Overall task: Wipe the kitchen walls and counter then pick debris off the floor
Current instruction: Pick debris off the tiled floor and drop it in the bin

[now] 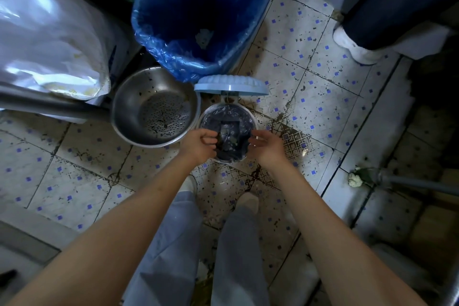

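Dark debris [219,141] is pinched by the left hand [197,145] over the small round lined pedal bin [227,131]; the right hand [267,145] is held loose (nothing gripped). Specks remain across the tiled floor [310,82].

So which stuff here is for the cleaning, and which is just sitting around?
For the job:
left hand, pinching dark debris
right hand, open
small lidded bin
dirty floor

Just lying about:
metal colander
big blue-lined bin
white sack
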Demonstrator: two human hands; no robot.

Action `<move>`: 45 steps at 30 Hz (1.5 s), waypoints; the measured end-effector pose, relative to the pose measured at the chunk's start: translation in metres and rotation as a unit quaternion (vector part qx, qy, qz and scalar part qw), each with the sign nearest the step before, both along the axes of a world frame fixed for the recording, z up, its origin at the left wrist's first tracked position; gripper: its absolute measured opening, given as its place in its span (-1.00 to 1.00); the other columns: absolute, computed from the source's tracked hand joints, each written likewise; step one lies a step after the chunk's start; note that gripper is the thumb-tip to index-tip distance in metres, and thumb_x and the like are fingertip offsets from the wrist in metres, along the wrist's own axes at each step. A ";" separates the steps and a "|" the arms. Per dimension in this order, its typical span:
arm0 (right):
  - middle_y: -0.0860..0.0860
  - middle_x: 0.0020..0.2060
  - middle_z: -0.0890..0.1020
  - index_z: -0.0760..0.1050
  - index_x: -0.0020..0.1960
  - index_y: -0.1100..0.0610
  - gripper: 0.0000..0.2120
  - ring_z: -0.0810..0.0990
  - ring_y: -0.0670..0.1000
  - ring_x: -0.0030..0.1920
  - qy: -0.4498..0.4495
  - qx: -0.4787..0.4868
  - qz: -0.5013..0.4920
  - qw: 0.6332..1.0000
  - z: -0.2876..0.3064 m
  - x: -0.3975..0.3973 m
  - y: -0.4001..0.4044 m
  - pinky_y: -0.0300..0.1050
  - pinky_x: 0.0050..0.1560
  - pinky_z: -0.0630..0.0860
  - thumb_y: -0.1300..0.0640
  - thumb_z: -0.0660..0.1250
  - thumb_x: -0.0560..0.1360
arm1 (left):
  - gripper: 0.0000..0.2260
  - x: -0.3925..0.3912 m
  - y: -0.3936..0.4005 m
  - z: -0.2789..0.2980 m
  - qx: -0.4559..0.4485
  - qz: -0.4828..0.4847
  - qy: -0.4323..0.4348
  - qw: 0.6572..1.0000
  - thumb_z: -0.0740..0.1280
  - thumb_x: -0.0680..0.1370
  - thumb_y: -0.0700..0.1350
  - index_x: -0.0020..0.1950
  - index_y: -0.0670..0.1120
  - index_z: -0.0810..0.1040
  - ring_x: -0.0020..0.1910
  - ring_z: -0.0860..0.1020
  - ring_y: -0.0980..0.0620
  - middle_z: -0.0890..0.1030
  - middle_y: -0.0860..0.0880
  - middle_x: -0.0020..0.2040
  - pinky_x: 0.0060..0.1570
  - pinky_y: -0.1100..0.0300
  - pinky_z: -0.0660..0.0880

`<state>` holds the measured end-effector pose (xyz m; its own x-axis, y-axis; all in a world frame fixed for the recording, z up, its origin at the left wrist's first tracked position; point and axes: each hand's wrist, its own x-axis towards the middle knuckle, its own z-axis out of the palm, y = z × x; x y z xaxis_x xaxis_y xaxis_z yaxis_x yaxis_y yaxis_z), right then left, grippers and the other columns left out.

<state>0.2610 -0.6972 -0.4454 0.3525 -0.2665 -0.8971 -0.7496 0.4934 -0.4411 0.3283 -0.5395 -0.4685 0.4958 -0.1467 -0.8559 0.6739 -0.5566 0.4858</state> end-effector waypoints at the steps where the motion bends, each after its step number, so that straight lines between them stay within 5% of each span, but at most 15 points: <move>1: 0.14 -0.16 0.50 0.44 0.06 0.30 -0.81 0.53 0.08 -0.19 0.004 -0.005 0.006 1.000 0.003 0.001 0.000 -0.14 -0.32 0.57 0.47 0.17 0.52 | -0.61 0.000 0.000 0.002 0.001 -0.005 -0.008 1.000 0.23 0.41 -0.60 0.22 -0.41 0.45 -0.39 0.43 0.12 0.46 -0.06 -0.32 -0.45 0.36 0.42; 5: 0.22 -0.11 0.49 0.46 0.06 0.41 -0.77 0.55 0.07 -0.32 0.000 -0.033 0.020 0.999 0.014 0.003 0.004 -0.28 -0.42 0.56 0.54 0.10 0.51 | -0.72 -0.001 0.001 0.014 0.005 -0.043 -0.073 0.996 0.29 0.46 -0.48 0.15 -0.37 0.50 -0.44 0.50 0.27 0.54 -0.08 -0.30 -0.18 0.39 0.52; 7: 0.26 -0.03 0.54 0.49 -0.03 0.37 -0.80 0.57 0.14 -0.18 0.001 -0.051 0.047 0.998 0.020 0.003 0.004 -0.15 -0.20 0.62 0.54 0.13 0.50 | -0.75 0.001 -0.001 0.024 0.009 -0.056 -0.092 0.994 0.33 0.47 -0.41 0.16 -0.32 0.53 -0.34 0.54 0.19 0.61 -0.15 -0.18 -0.11 0.32 0.51; 9: 0.24 0.00 0.59 0.48 -0.14 0.26 -0.81 0.61 0.13 -0.11 -0.005 -0.076 0.087 0.993 0.029 0.003 0.003 -0.01 0.01 0.60 0.50 0.22 0.48 | -0.80 0.001 -0.003 0.039 0.010 -0.051 -0.093 0.994 0.35 0.49 -0.33 0.12 -0.27 0.55 -0.32 0.57 0.09 0.62 -0.16 -0.17 -0.26 0.36 0.52; 13: 0.00 -0.05 0.58 0.55 0.05 0.15 -0.75 0.56 -0.01 0.01 -0.026 -0.156 0.225 0.962 0.054 -0.002 -0.002 -0.18 0.05 0.47 0.32 0.44 0.40 | -0.81 0.001 -0.002 0.063 0.017 -0.102 -0.121 0.987 0.44 0.45 -0.20 0.06 -0.12 0.62 -0.05 0.62 -0.12 0.65 -0.17 -0.05 0.09 0.02 0.53; 15: -0.05 0.01 0.53 0.53 0.16 0.15 -0.61 0.50 -0.03 0.05 -0.033 -0.153 0.255 0.954 0.067 -0.005 -0.003 -0.19 0.09 0.45 0.32 0.47 0.36 | -0.75 0.001 0.002 0.074 0.013 -0.134 -0.118 0.984 0.48 0.40 -0.18 0.07 -0.06 0.62 0.05 0.58 -0.04 0.64 -0.05 0.02 0.18 0.06 0.49; 19: -0.04 0.16 0.53 0.49 0.23 0.07 -0.44 0.53 0.02 0.14 -0.041 -0.157 0.274 0.948 0.091 -0.013 0.003 0.00 0.20 0.51 0.30 0.53 0.27 | -0.63 -0.001 0.010 0.098 0.013 -0.167 -0.113 0.979 0.52 0.36 -0.19 0.14 -0.03 0.60 0.15 0.53 0.00 0.59 -0.01 0.18 0.15 0.15 0.43; 23: -0.03 0.13 0.52 0.38 0.34 0.14 -0.35 0.49 -0.04 0.09 -0.049 -0.114 0.268 0.956 0.126 -0.017 0.009 -0.23 0.03 0.46 0.38 0.49 0.31 | -0.56 0.001 0.016 0.134 -0.004 -0.119 -0.059 0.991 0.52 0.33 -0.29 0.17 -0.10 0.54 0.11 0.56 0.00 0.60 -0.02 0.14 0.15 0.11 0.50; 29: 0.11 0.13 0.52 0.36 0.34 0.21 -0.38 0.50 0.04 0.12 -0.053 -0.102 0.241 0.964 0.175 -0.034 0.019 0.00 0.14 0.54 0.40 0.46 0.33 | -0.54 -0.016 0.027 0.182 -0.033 -0.078 -0.053 0.995 0.51 0.32 -0.34 0.17 -0.15 0.53 0.16 0.55 -0.09 0.56 -0.16 0.18 0.19 -0.04 0.50; 35: 0.11 0.10 0.54 0.38 0.31 0.18 -0.45 0.54 0.01 0.05 -0.063 -0.098 0.233 0.965 0.224 -0.068 0.023 -0.28 -0.17 0.49 0.39 0.42 0.37 | -0.51 -0.047 0.045 0.224 -0.056 -0.066 -0.074 0.994 0.50 0.32 -0.38 0.21 -0.20 0.51 0.17 0.54 -0.08 0.57 -0.18 0.17 0.18 -0.02 0.50; 40: 0.08 0.04 0.59 0.40 0.31 0.20 -0.45 0.57 0.05 0.08 -0.067 -0.097 0.245 0.962 0.255 -0.089 0.020 -0.13 0.01 0.51 0.38 0.44 0.36 | -0.59 -0.063 0.058 0.255 -0.080 -0.063 -0.082 0.991 0.49 0.33 -0.38 0.13 -0.14 0.54 0.11 0.58 -0.14 0.59 -0.19 0.11 0.17 -0.10 0.51; 45: 0.05 -0.04 0.61 0.38 0.31 0.18 -0.49 0.57 0.00 0.00 -0.092 -0.100 0.221 0.966 0.284 -0.103 0.014 -0.21 -0.04 0.47 0.38 0.41 0.40 | -0.53 -0.083 0.064 0.279 -0.083 -0.008 -0.118 0.990 0.47 0.34 -0.42 0.21 -0.22 0.49 -0.05 0.61 -0.10 0.62 -0.11 -0.09 0.08 -0.06 0.56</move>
<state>0.1578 -0.6837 -0.1610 0.6196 -0.2152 -0.7549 -0.7677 0.0345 -0.6399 0.2458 -0.4752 -0.1899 0.6752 -0.2844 -0.6806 0.5232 -0.4657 0.7137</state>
